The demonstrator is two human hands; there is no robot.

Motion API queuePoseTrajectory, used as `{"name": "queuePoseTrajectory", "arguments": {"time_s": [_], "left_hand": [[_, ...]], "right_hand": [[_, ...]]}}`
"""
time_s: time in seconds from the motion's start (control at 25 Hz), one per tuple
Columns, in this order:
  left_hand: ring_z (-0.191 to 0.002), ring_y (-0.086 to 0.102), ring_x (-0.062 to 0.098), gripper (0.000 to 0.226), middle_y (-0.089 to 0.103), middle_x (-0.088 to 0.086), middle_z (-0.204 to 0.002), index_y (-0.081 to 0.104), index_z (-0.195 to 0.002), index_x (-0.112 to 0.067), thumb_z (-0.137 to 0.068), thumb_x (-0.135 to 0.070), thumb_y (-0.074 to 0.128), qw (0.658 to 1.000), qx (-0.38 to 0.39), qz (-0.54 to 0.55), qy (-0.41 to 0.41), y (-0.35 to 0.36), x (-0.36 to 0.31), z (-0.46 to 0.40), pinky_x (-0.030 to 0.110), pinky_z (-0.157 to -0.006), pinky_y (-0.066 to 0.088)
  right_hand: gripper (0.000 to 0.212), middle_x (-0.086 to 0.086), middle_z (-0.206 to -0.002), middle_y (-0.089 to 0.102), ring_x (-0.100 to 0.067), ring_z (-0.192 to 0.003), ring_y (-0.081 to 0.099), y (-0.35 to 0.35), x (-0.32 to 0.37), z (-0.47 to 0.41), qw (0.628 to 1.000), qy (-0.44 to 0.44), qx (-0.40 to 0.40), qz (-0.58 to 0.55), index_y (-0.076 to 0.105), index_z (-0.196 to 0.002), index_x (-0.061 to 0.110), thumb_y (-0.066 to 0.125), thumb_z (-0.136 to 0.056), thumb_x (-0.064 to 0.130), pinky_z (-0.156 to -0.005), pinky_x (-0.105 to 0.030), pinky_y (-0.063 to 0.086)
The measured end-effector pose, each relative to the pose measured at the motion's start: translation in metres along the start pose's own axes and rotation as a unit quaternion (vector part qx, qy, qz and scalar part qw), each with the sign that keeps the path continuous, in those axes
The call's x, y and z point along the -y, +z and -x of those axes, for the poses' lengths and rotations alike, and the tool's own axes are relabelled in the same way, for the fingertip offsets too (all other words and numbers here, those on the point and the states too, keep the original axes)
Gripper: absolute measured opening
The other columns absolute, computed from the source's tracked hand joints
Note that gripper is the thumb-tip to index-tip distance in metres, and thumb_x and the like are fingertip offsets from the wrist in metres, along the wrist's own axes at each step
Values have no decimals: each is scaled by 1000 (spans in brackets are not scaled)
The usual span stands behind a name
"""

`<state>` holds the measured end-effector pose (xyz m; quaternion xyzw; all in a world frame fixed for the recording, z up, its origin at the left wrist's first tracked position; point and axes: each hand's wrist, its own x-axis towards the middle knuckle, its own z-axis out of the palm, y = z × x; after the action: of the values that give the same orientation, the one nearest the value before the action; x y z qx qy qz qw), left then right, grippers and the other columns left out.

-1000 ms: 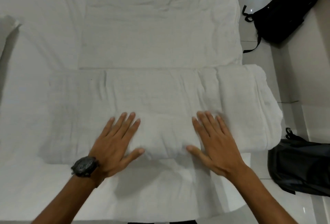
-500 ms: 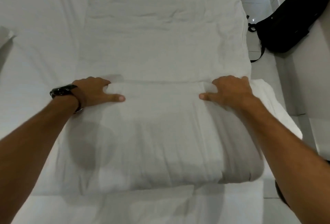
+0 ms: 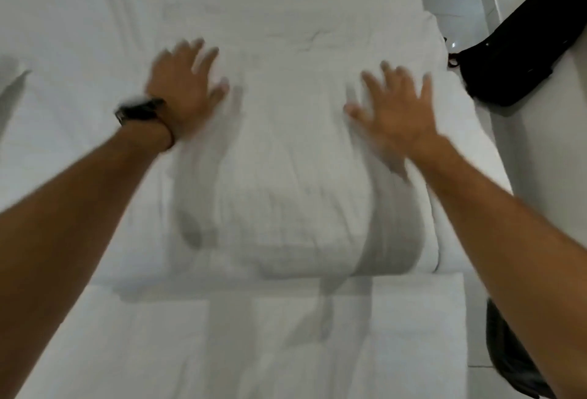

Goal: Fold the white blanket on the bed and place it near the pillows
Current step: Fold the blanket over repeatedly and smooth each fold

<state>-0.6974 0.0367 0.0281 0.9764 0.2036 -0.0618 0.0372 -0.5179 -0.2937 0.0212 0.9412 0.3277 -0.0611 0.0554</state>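
Note:
The white blanket [image 3: 295,182] lies on the bed as a thick folded bundle, its near edge rolled over. My left hand [image 3: 185,87], with a black watch on the wrist, is flat on the blanket's far left part, fingers spread. Over the far right part, my right hand [image 3: 397,109] is also spread flat. Both hands are blurred by motion and hold nothing. No pillows are plainly in view; a white corner shows at the far left edge.
The bed's white sheet [image 3: 95,33] stretches left and ahead. The bed's right edge drops to a pale floor. A black backpack [image 3: 514,49] leans at the far right, and another dark bag [image 3: 508,351] lies on the floor near my right arm.
The blanket was folded away from me into a thicker bundle. My hands let go of its far edge, opened flat and moved farther forward over it.

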Motion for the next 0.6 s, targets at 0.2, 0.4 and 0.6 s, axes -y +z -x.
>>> {"name": "queuePoseTrajectory", "arguments": {"time_s": [0.2,0.4,0.6], "left_hand": [[-159,-9,15,84,-4,0,-176,2,-167,-22,-101,-73,5,1000,27,16,-2,105,-3,102,44,-130,-2],[-161,-10,24,94,-10,6,-175,-2,-167,-13,-98,-76,1,994,62,33,-82,109,9,139,47,-130,-4],[-162,-5,29,103,-4,9,-176,3,-167,-12,-95,-83,21,989,69,32,126,119,-40,220,58,-129,9]], "right_hand": [[77,-11,-179,26,-35,-166,21,78,-34,76,999,18,-39,12,34,-170,30,22,-107,74,-132,-68,10],[90,-19,-181,11,-38,-168,7,77,-53,99,999,48,0,14,21,-173,19,11,-105,76,-133,-65,2],[101,-16,-181,10,-33,-169,7,99,8,182,995,-87,33,-24,18,-173,10,7,-103,81,-134,-64,5]]}}
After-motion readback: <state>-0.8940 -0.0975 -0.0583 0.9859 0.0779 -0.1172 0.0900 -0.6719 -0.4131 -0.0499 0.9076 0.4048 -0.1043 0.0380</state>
